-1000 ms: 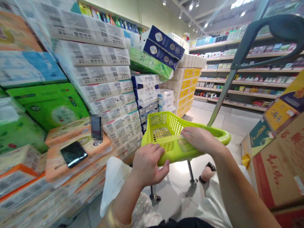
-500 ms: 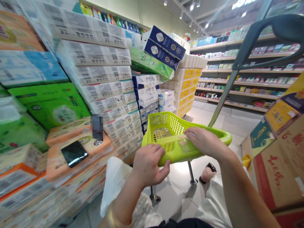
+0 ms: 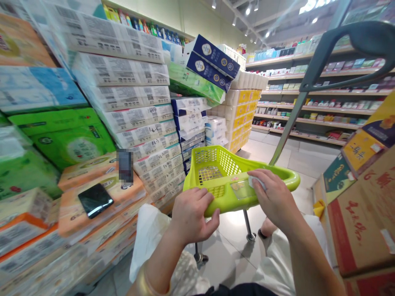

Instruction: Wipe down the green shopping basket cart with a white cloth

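Observation:
A lime-green wheeled shopping basket (image 3: pixel 286 177) stands in front of me with nothing visible inside it. My left hand (image 3: pixel 193 213) grips its near rim, fingers on top and thumb underneath. My right hand (image 3: pixel 274 199) rests on the same rim further right, fingers curled around a small white wad (image 3: pixel 257 183) pressed against the plastic. A clear label (image 3: pixel 239 190) shows on the rim just left of that hand.
The basket's grey pull handle (image 3: pixel 324 53) rises to the upper right. Stacked tissue and paper packs (image 3: pixel 135 107) fill the left, with a black phone (image 3: pixel 95 200) lying on an orange pack. Cardboard boxes (image 3: pixel 361 222) crowd the right. Store shelves (image 3: pixel 324 109) line the far aisle.
My right hand has slid to the right and toward me along the rim, uncovering the label and showing the white wad. The left hand and the basket have stayed put.

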Demonstrator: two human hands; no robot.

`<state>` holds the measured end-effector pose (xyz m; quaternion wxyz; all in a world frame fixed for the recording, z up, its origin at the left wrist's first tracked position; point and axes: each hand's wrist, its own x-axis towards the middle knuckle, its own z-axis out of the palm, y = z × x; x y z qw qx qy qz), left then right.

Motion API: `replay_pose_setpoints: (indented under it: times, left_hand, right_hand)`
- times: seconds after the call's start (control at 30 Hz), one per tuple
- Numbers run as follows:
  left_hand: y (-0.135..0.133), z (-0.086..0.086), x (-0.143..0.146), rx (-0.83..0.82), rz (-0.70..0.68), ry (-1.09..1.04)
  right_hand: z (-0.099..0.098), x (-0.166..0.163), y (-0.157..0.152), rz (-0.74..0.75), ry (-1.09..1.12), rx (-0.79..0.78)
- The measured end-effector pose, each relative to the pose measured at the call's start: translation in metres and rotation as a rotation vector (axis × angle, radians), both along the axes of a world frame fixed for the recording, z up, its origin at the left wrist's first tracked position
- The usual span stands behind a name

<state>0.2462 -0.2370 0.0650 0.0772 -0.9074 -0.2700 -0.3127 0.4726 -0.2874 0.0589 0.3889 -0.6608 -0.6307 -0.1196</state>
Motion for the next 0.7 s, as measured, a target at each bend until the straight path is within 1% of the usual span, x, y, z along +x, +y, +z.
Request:
replay_pose_setpoints:
  times: [0.07, 0.17, 0.23, 0.27, 0.33, 0.43, 0.5, 0.57, 0.63, 0.7]
  left_hand:
    - [0.0, 0.0, 0.001, 0.001, 0.0, -0.001]
    - [0.0, 0.0, 0.001, -0.001, 0.0, -0.005]
    - [0.0, 0.001, 0.0, -0.004, -0.001, -0.005]
    - [0.0, 0.001, -0.001, -0.004, -0.002, -0.007]
    - [0.0, 0.002, -0.002, -0.003, -0.007, -0.013]
    - [0.0, 0.003, -0.004, -0.005, -0.01, -0.015]
    - [0.0, 0.003, -0.004, -0.01, -0.01, -0.011]
    - [0.0, 0.004, -0.005, -0.017, -0.013, -0.006]
    - [0.001, 0.004, -0.006, -0.024, -0.023, -0.005]
    - [0.001, 0.004, -0.007, -0.026, -0.037, -0.014]
  right_hand:
    - [-0.002, -0.01, -0.003, 0.005, -0.008, 0.034]
    - [-0.001, -0.031, -0.009, 0.134, -0.044, 0.043]
    - [0.0, -0.036, -0.011, 0.202, -0.046, 0.037]
    - [-0.001, -0.033, -0.011, 0.204, -0.036, 0.04]
    - [-0.004, -0.019, -0.009, 0.158, 0.008, 0.062]
    - [-0.012, 0.016, -0.006, 0.024, 0.079, 0.121]
    - [-0.018, 0.04, -0.004, -0.092, 0.076, 0.146]
    - [-0.022, 0.057, -0.004, -0.165, 0.078, 0.165]
    - [-0.024, 0.068, -0.005, -0.184, 0.091, 0.173]
    - [-0.025, 0.071, -0.006, -0.177, 0.092, 0.173]
